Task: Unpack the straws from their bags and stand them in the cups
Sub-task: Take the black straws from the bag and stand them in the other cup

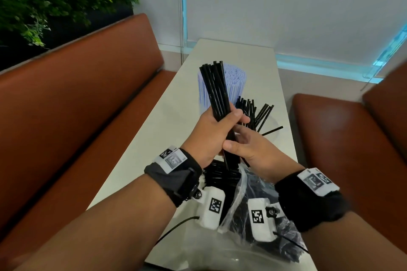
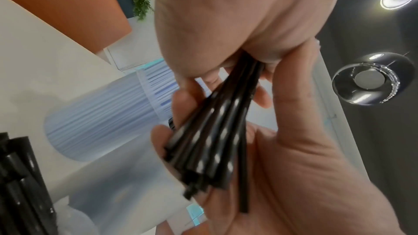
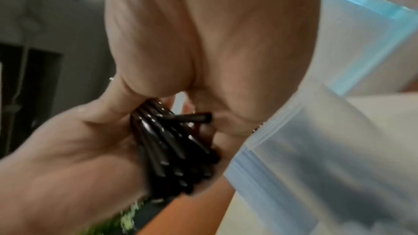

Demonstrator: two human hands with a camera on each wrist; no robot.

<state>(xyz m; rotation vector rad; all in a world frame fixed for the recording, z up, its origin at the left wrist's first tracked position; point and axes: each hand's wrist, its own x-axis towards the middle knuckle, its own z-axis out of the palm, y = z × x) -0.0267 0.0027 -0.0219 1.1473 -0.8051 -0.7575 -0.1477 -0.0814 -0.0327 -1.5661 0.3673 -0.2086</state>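
The straw bundle (image 1: 217,90) is clasped, tilted up and away, in the left hand (image 1: 214,136) grip, its lower ends cupped by the right hand (image 1: 248,149); the standing straws (image 1: 262,114) lie just beyond, rightward.

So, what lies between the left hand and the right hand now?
A bundle of black straws: the left hand grips it, the right hand holds its lower ends. The head view shows this best.
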